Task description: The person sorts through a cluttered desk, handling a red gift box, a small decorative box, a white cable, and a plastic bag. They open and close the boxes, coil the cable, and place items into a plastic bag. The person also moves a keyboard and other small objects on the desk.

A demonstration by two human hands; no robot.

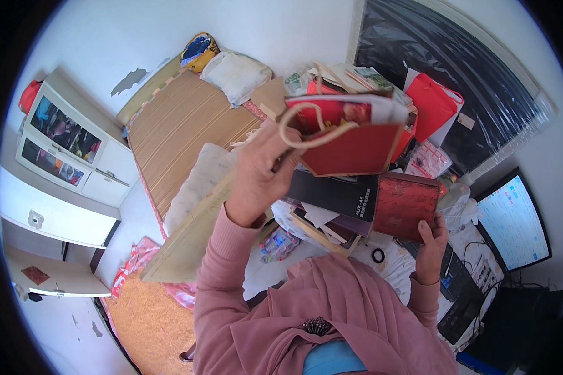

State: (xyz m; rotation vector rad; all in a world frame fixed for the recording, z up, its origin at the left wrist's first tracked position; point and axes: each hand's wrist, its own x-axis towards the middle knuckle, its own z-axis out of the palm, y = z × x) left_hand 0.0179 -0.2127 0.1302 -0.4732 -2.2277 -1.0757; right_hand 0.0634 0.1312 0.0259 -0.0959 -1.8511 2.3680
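My left hand (267,166) grips the near left corner of a red paper gift bag (354,150), beside its looped cord handle (288,126). Inside the raised bag, red and white printed items show at its open top. With my right hand (431,243) I hold the lower right edge of a dark red patterned box (406,204), thumb on its face. Between the two, a black AUX box (330,192) lies on a pile, partly under the bag. Loose papers and a purple folder (356,225) stick out below it.
At the right, a lit monitor (516,220) stands behind a black keyboard (455,272). A red bag (434,103) leans by the plastic-covered window (427,51). On the left are a bed with a brown mat (192,112) and a wooden board (192,234). Bottles (279,243) sit low by the desk.
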